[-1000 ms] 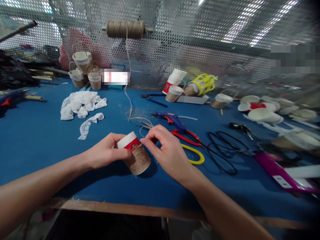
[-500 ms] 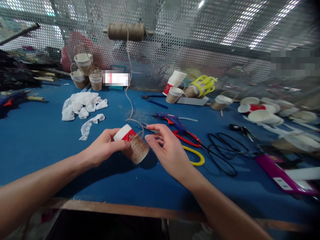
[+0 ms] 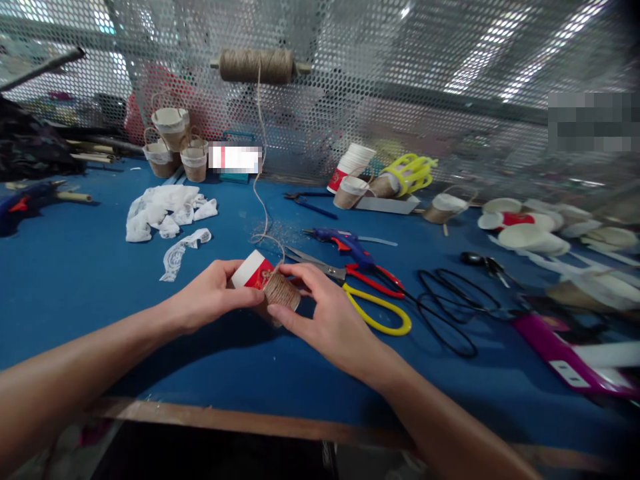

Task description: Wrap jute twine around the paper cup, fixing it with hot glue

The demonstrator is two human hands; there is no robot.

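A paper cup [image 3: 254, 269], white and red at one end and wound with brown twine at the other, lies tilted between my hands above the blue table. My left hand [image 3: 213, 297] grips its bare end, thumb along the near side. My right hand [image 3: 320, 310] has its thumb and fingers around the wound end. From the cup, the loose twine [image 3: 259, 193] runs back and up to a spool [image 3: 256, 66] on the mesh panel. Scissors [image 3: 373, 310] with red and yellow handles lie just right of my right hand.
A blue glue gun [image 3: 345, 243] lies behind the scissors, its black cable [image 3: 450, 313] looping right. White lace [image 3: 165, 210] is heaped at the left. Finished twine cups [image 3: 170, 127] stand at the back left; a purple power strip [image 3: 565, 353] sits at the right.
My right hand has moved left and closed around the twine-wound end of the cup, from beside it. More of the scissors now shows. My left hand keeps its hold.
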